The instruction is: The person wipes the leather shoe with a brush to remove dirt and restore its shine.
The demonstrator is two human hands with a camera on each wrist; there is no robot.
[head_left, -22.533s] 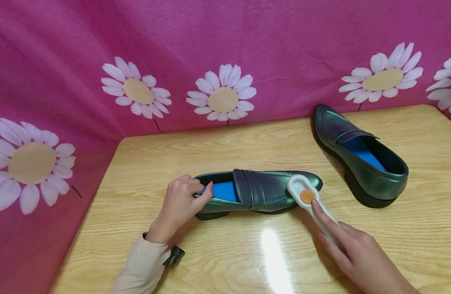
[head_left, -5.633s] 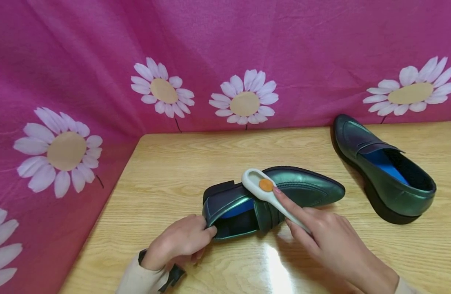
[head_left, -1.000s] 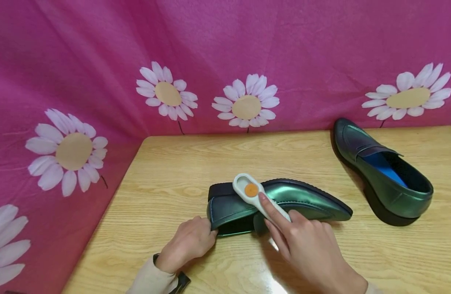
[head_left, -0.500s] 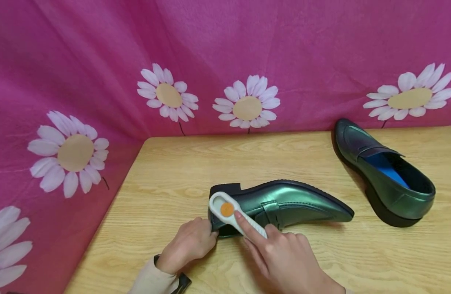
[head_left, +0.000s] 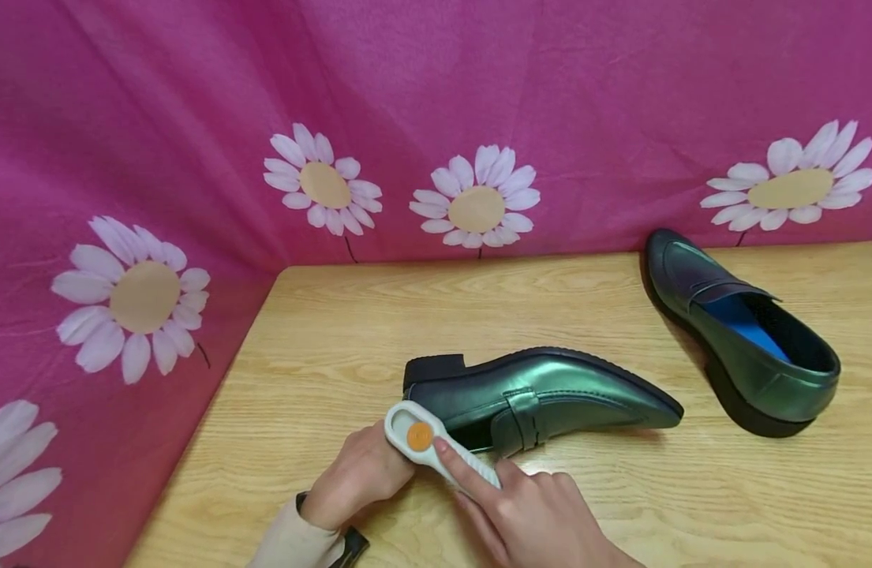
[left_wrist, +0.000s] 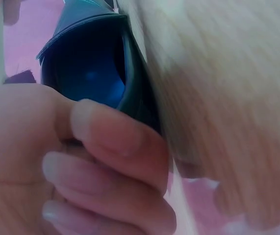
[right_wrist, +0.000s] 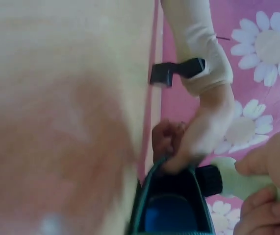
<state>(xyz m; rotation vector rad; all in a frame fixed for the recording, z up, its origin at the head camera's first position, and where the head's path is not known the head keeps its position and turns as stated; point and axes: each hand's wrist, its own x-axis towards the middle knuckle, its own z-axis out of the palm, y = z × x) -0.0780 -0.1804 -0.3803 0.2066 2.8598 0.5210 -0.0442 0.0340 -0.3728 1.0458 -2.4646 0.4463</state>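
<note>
A dark green metallic loafer (head_left: 578,390) lies tipped on its side at mid-table, toe to the right and sole facing away. My left hand (head_left: 368,469) grips it by the heel collar; curled fingers (left_wrist: 125,142) show in the left wrist view. In my right hand (head_left: 535,513) is a white-handled shoe brush (head_left: 424,416), forefinger on its orange button (head_left: 419,435). The brush head overlaps the back of the loafer and my left knuckles. Beside that head, the right wrist view shows a dark block (right_wrist: 210,180) near the loafer's opening.
A matching loafer (head_left: 755,371) with a blue insole stands upright at the back right. The wooden table (head_left: 322,331) meets a pink cloth (head_left: 585,102) printed with daisies behind and to the left. A black mount (head_left: 353,544) sits at my left wrist.
The brush has slid left and toward me, from the loafer's middle to its heel end. Much earlier the loafer stood on its sole; it is now turned on its side.
</note>
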